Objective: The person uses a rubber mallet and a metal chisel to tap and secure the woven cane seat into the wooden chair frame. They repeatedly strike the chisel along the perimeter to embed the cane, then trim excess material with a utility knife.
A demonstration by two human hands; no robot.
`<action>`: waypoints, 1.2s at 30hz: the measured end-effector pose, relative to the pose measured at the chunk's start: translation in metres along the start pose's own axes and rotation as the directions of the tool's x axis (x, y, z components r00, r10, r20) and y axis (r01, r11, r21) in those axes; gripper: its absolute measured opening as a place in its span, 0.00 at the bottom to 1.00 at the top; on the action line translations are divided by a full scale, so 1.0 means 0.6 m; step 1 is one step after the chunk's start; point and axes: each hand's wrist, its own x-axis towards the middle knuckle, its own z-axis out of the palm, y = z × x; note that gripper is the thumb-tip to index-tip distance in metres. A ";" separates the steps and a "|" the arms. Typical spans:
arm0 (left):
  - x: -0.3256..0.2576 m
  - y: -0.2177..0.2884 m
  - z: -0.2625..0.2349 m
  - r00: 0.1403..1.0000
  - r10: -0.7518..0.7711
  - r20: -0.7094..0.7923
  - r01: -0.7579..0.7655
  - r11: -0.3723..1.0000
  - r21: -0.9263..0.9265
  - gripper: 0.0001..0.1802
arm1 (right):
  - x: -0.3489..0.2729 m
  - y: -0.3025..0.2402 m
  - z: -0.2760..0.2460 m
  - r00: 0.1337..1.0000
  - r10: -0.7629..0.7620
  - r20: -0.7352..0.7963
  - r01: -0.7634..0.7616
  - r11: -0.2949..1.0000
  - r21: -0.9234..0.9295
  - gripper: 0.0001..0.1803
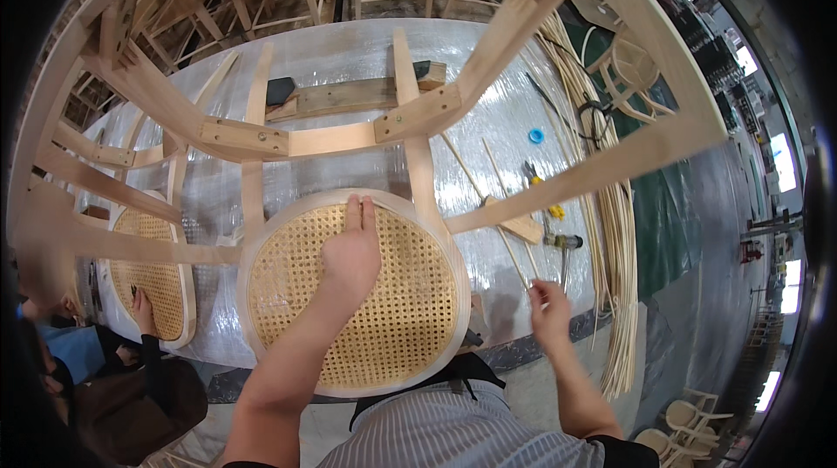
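Note:
In front of me is a round woven cane panel (410,328) in a pale wooden rim, part of an unvarnished wooden chair frame (331,138). My left hand (353,250) rests on the far part of this panel, index and middle fingers stretched flat toward the rim. To the right, my right hand (549,315) is closed in a pinch at the near end of a thin rattan strip (516,259). Beside that strip lie another thin strip and a small wooden block (514,220). A hammer (562,241) is just beyond my right hand.
Yellow-handled pliers (555,210) and a blue ring (536,135) lie on the plastic-covered table (323,40). Long rattan bundles (615,293) run along its right side. At left, a co-worker's hand (142,311) is over another cane panel (153,245). Chair legs and rails rise around me.

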 end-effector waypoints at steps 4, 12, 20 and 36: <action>0.009 0.003 0.010 0.997 0.055 -0.060 -0.058 0.998 -0.033 0.46 | 0.039 0.140 -0.051 0.963 0.142 -0.228 -0.201 0.943 -0.263 0.16; -0.017 0.031 0.004 0.987 0.031 -0.157 -0.040 0.998 -0.056 0.46 | -0.034 0.235 -0.033 0.928 0.323 -0.185 -0.366 0.883 -0.293 0.21; -0.026 0.013 0.046 0.994 0.018 -0.112 -0.043 0.975 -0.220 0.46 | -0.157 0.077 -0.079 0.996 0.080 0.031 -0.085 0.980 0.179 0.12; -0.021 0.026 0.077 0.915 -0.063 -0.399 -0.090 0.932 -0.352 0.39 | 0.199 -0.330 0.158 0.712 -0.549 0.438 0.611 0.791 -0.002 0.12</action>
